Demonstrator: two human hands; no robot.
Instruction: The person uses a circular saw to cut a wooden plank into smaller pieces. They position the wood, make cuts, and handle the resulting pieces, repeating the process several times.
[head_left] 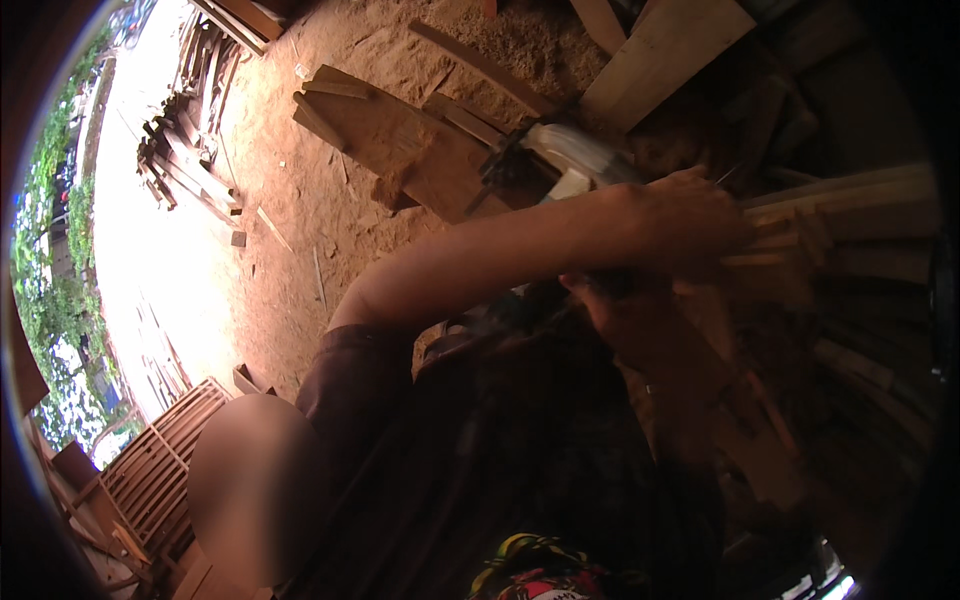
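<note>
My left arm reaches across from the left. My left hand (690,215) is closed beside several long pale timber pieces (850,205); whatever its fingers hold is hidden. In deep shadow just below, my right hand (605,308) has its fingers bent round a dark thing I cannot make out. Beyond my left forearm lies what looks like a power tool (580,150), with a rounded grey-white body and a dark front part. The forearm hides its lower side. Under and beside the tool is a broad brown board (390,130).
Pale wide planks (670,60) lean at the far right. Sawdust covers the brown ground (290,190). A stack of cut timber (190,165) lies far left in bright light. At lower left stand a slatted wooden frame (160,455) and a blurred rounded shape (250,490).
</note>
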